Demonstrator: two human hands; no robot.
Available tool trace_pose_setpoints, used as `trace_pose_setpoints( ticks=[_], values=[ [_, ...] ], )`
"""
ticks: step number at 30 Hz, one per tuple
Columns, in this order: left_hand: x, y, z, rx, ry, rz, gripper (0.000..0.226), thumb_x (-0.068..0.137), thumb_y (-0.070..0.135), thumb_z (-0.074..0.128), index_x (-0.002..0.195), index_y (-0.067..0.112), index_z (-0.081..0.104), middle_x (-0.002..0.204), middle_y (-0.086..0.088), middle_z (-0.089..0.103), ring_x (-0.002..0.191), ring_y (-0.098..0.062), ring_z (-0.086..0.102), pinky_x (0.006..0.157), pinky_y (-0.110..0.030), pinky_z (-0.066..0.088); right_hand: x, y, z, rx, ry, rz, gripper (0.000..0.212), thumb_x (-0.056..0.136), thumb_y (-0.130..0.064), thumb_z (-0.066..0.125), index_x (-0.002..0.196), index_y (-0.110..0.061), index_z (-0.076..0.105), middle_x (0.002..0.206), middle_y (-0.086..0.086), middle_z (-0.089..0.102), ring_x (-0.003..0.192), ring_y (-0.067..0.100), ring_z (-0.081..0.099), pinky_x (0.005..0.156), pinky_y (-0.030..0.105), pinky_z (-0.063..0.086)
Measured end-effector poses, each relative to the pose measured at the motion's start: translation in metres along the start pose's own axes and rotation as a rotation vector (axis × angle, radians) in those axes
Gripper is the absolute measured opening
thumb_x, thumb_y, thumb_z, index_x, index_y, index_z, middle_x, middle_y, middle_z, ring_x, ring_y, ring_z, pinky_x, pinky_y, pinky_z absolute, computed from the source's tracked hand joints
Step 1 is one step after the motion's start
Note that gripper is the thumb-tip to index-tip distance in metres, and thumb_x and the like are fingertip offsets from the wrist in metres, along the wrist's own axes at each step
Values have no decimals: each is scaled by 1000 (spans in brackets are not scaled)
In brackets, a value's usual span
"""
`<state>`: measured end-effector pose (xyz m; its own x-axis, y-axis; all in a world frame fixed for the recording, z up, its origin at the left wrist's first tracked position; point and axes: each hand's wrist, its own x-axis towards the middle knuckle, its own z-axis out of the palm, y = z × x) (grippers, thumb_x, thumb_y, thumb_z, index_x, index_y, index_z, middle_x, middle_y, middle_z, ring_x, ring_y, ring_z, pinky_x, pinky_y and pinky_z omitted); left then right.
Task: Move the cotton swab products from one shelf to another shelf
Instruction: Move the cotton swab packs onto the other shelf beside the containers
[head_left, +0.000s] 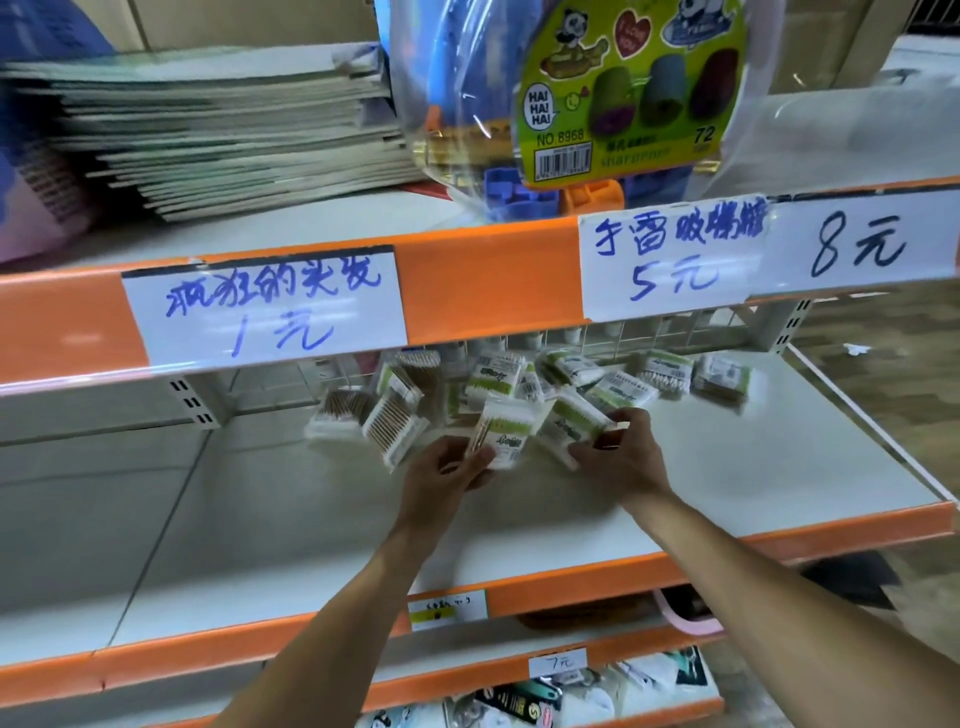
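Both arms reach into the middle shelf (727, 467). The left hand (447, 473) has its fingers curled round one cotton swab pack (506, 431), thumb on the front. The right hand (618, 452), at 3 o'clock of it, pinches a second pack (571, 423) by its edges. The other swab packs (519, 382) lie piled at 12 o'clock, against the back grid. Notebooks (234, 130) are stacked on the shelf above.

The middle shelf (727, 467) lies bare across its front and right, open to reach from the aisle. At the back a heap of cotton swab packs (519, 384) blocks the way, and the orange edge of the upper shelf (483, 280) overhangs low above them
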<state>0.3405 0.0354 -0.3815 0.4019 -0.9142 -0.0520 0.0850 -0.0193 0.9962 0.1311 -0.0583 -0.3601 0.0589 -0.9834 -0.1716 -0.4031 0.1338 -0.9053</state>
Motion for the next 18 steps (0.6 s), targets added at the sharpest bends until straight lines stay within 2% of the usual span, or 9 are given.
trace_pose_setpoints(
  ticks=[2, 5, 8, 13, 18],
  values=[
    [-1, 3, -1, -7, -29, -15, 20, 85, 15, 74, 99, 2, 70, 91, -14, 73, 81, -22, 69, 77, -31, 59, -3, -1, -1, 69, -34, 2, 57, 74, -20, 82, 119, -26, 46, 95, 0, 66, 86, 19, 65, 71, 35, 53],
    [-2, 8, -2, -19, -38, -43, 21, 89, 21, 71, 107, 11, 69, 97, -10, 75, 84, -20, 71, 76, -33, 59, -3, -2, -6, 89, -111, -23, 28, 73, -16, 79, 96, -12, 63, 79, 8, 68, 75, 20, 63, 69, 38, 50],
    [-3, 11, -8, -100, -35, -94, 19, 91, 20, 68, 106, 8, 69, 105, -17, 72, 91, -25, 70, 82, -38, 57, -8, -10, -13, 63, -217, -95, 11, 79, -18, 76, 86, -11, 71, 81, 14, 71, 73, 20, 65, 72, 39, 51],
    [-19, 25, -24, -103, -18, -103, 30, 87, 20, 71, 106, -4, 67, 104, -20, 72, 90, -24, 69, 88, -41, 55, -12, -26, -15, 44, -317, -164, 14, 86, -17, 73, 92, -4, 72, 86, 15, 73, 77, 19, 68, 76, 37, 55],
    [-38, 40, -45, -119, 136, -111, 21, 83, 18, 76, 97, 4, 70, 99, -15, 74, 90, -27, 71, 88, -43, 58, -14, -43, -4, 39, -438, -223, 17, 87, -13, 72, 85, 3, 70, 76, 12, 71, 73, 18, 66, 73, 33, 55]
  ],
)
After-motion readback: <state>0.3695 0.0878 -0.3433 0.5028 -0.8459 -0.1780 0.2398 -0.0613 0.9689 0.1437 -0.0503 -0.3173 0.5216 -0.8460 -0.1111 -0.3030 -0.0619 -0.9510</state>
